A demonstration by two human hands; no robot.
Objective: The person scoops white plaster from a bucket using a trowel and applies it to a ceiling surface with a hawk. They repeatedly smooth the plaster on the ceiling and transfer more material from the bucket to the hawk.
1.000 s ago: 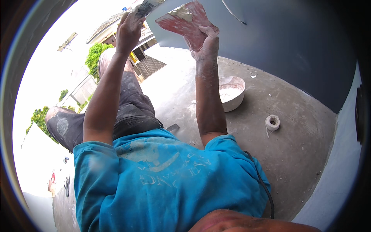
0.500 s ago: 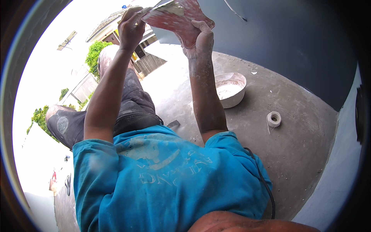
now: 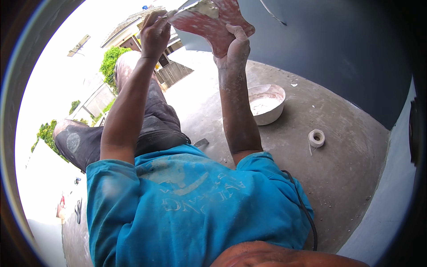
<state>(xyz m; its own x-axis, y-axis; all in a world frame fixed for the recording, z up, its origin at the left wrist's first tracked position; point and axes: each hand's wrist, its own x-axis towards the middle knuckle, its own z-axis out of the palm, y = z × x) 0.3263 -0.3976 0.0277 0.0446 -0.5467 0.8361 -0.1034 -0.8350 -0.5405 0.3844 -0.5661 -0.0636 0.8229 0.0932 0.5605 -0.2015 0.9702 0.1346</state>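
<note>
My right hand is raised at the top of the view, its thumb pressed on a red, curved-edged flat piece smeared with white. A lump of whitish paste sits on its upper part, and the picture's edge cuts off the rest. To the left, my left hand is closed at the red piece's left corner. A thin, flat-edged tool shows at its fingertips; most of it is hidden, so its exact kind is unclear. White residue coats my right hand and wrist.
A white tub with whitish paste inside stands on the grey concrete floor, right of my right forearm. Nearby lies a roll of white tape, its end loose. A dark wall panel rises behind. A black cable runs beside my right shoulder.
Both hands have shifted slightly right with the red piece, and my left hand sits a little lower. The tub and tape roll stay on the floor.
</note>
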